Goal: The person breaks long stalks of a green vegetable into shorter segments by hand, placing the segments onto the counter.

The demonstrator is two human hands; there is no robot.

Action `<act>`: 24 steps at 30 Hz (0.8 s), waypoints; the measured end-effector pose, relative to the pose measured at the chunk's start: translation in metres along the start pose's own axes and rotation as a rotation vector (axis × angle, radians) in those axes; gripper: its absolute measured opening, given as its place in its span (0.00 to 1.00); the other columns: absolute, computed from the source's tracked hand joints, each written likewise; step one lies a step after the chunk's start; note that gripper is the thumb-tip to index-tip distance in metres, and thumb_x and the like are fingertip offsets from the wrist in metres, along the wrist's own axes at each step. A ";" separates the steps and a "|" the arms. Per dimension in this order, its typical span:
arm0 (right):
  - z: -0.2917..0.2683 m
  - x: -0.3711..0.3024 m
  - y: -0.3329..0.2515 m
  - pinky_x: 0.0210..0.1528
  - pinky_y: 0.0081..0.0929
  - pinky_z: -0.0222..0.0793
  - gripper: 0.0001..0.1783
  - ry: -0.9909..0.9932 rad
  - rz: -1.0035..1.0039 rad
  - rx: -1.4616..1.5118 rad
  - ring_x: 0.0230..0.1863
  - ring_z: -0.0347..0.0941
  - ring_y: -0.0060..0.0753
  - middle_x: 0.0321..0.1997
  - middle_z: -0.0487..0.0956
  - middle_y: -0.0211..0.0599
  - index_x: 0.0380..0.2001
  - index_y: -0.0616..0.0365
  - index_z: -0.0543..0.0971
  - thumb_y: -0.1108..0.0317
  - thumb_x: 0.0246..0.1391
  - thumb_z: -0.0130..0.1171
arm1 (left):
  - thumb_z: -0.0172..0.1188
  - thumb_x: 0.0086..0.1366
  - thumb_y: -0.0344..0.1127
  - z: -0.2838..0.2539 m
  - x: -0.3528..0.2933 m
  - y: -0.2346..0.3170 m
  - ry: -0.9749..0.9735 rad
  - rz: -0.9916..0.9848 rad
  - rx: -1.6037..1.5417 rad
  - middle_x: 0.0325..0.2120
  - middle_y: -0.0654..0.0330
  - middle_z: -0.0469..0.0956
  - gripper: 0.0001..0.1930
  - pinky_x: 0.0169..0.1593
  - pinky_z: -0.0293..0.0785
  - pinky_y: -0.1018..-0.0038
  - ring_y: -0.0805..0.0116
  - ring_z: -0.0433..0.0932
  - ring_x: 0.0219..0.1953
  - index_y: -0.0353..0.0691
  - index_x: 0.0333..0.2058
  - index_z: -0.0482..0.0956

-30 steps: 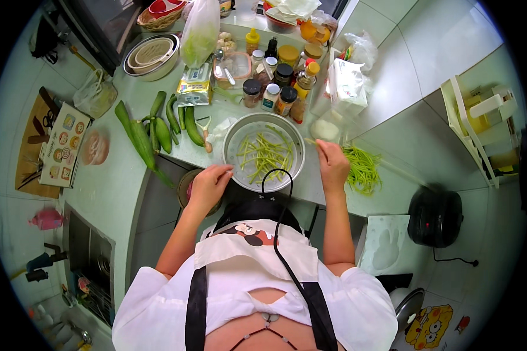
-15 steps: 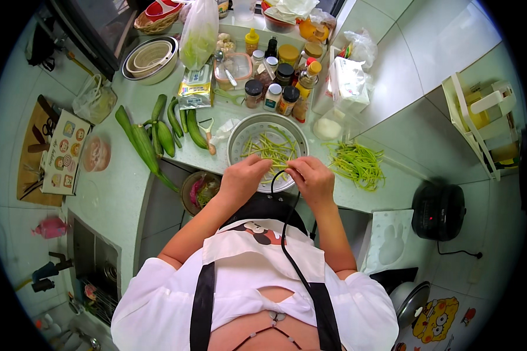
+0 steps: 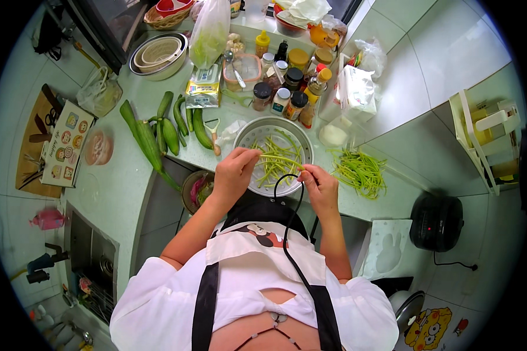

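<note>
Green stalk (image 3: pixel 281 158) now shows as your left hand (image 3: pixel 234 174) and right hand (image 3: pixel 322 188) spread, so both grips seem pinched closed on it.

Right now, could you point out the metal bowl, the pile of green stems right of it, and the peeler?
Metal bowl (image 3: pixel 273 123): head view, far inner wall.
Pile of green stems (image 3: pixel 360 173): head view, middle of the heap.
Peeler (image 3: pixel 216 146): head view, wooden handle.

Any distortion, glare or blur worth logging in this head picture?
Head view: seams of the wall tiles curve, corners go black; those tiles carry pale sheen; left hand, right hand and the green stem between them show no strong blur.
</note>
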State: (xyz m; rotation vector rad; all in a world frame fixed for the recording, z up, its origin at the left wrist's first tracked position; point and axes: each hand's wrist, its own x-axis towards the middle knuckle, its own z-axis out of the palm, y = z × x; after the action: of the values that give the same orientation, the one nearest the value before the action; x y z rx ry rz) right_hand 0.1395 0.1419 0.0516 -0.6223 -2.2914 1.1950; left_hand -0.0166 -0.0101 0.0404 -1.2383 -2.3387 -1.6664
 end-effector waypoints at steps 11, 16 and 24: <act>-0.001 -0.014 -0.024 0.27 0.25 0.68 0.08 -0.024 -0.116 -0.008 0.24 0.74 0.34 0.26 0.78 0.39 0.34 0.60 0.80 0.70 0.50 0.60 | 0.58 0.57 0.26 0.004 -0.002 0.000 0.022 0.103 0.049 0.29 0.57 0.76 0.09 0.28 0.72 0.73 0.64 0.76 0.24 0.38 0.38 0.77; 0.001 -0.013 -0.025 0.24 0.30 0.66 0.06 0.016 -0.245 -0.222 0.22 0.72 0.39 0.23 0.75 0.39 0.32 0.58 0.80 0.70 0.48 0.61 | 0.53 0.62 0.27 0.004 -0.008 0.015 -0.049 -0.105 -0.126 0.28 0.56 0.75 0.09 0.29 0.71 0.78 0.73 0.77 0.27 0.34 0.42 0.76; 0.010 -0.010 -0.014 0.25 0.33 0.68 0.07 0.061 -0.403 -0.284 0.23 0.73 0.41 0.23 0.76 0.39 0.31 0.56 0.80 0.69 0.46 0.63 | 0.50 0.66 0.32 0.012 -0.003 0.012 -0.037 -0.259 -0.408 0.29 0.57 0.76 0.11 0.37 0.75 0.78 0.72 0.78 0.30 0.32 0.42 0.76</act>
State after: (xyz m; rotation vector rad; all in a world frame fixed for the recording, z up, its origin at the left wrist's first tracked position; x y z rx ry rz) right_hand 0.1385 0.1226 0.0559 -0.2644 -2.4025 0.6617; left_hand -0.0028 -0.0010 0.0432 -1.0476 -2.3389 -2.3132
